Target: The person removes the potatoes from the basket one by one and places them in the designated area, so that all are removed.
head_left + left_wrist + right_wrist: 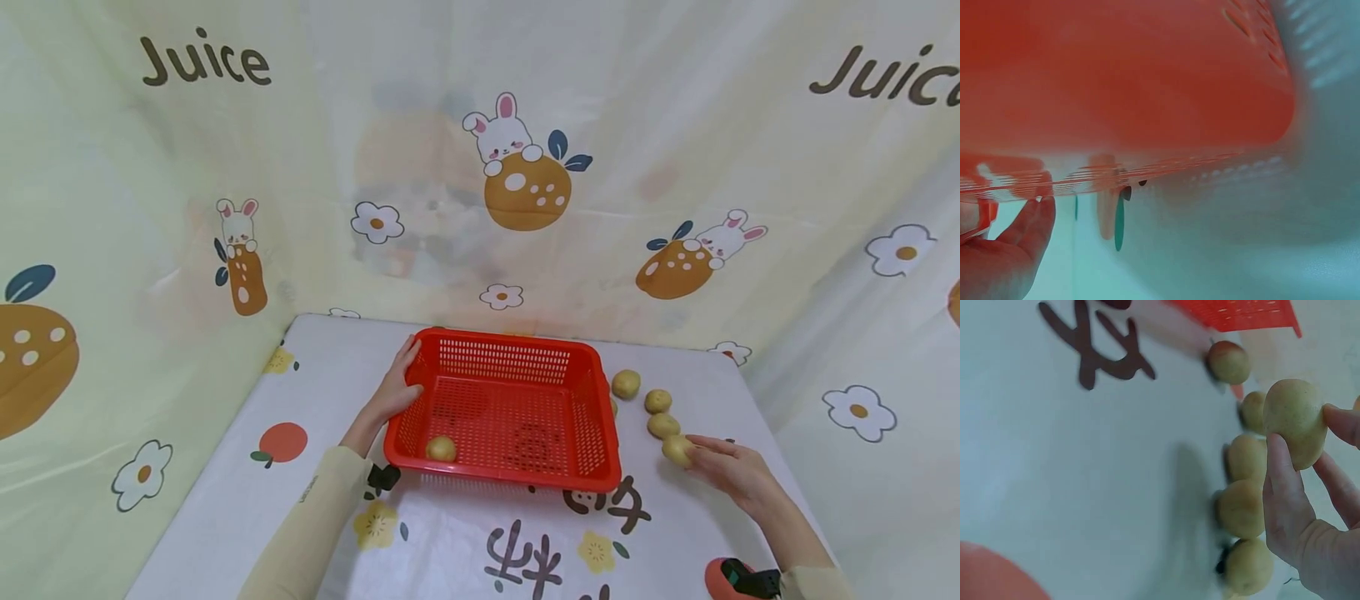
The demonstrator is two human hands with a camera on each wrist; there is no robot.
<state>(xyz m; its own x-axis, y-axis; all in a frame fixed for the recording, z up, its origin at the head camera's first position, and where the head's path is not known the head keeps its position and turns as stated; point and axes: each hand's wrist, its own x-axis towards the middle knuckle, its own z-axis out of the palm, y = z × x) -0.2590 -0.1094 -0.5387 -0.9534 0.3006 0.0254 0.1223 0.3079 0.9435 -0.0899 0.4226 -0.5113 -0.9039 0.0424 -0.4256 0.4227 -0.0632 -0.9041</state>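
Note:
A red plastic basket [498,477] with slotted walls stands in the middle of the table, and one potato [441,448] lies inside near its front left corner. The left hand [392,392] grips the basket's left rim, thumb on the inner side; in the left wrist view the basket wall [1147,81] fills much of the picture. To the right of the basket, the right hand [735,473] pinches a potato [677,451] between thumb and fingers. In the right wrist view this potato [1295,422] appears held above the table.
Several loose potatoes [658,401] lie in a rough row right of the basket; one is partly hidden by its right wall. A white printed cloth [450,550] covers the table. Patterned curtains [420,275] hang behind and on both sides.

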